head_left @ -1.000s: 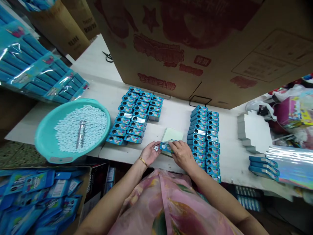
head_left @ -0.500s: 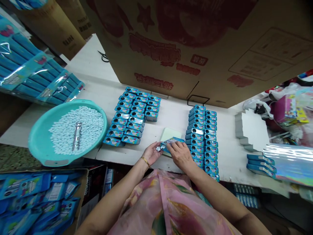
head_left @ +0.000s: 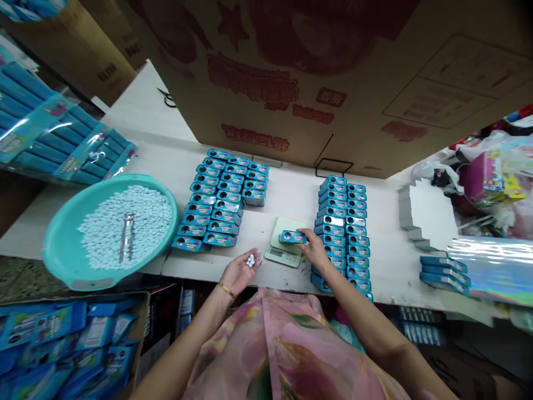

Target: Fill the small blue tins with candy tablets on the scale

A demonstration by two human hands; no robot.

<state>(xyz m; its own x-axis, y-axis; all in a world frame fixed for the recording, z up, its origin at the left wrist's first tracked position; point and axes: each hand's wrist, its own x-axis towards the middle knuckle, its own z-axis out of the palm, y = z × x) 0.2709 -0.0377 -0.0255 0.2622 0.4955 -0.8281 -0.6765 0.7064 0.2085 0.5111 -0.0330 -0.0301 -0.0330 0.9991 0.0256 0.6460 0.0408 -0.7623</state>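
Observation:
My left hand (head_left: 240,271) lies palm up over the table's front edge, cupped around a few small white candies (head_left: 250,260). With its thumb and fingers my right hand (head_left: 315,249) grips the end of a small blue box (head_left: 292,237). That box is upright on or just above a pale green kitchen scale (head_left: 282,256); whether it bears on the plate I cannot tell. A dark round hole shows in its top. To the left, a turquoise basin (head_left: 62,244) holds many pale candies (head_left: 145,222) with a metal scoop-like tool (head_left: 127,238) lying on them.
Upright blue boxes stand in rows left (head_left: 220,200) and right (head_left: 345,233) of the scale. A big cardboard carton (head_left: 291,100) stands behind. Scissors (head_left: 166,98) lie at the back left. Flat blue boxes (head_left: 444,273) are stacked at right. Below left, a carton holds blue packs (head_left: 62,344).
My right hand has swung the blue box from tilted over my left palm to upright at the scale. My left hand has drawn away to the left with candies in it.

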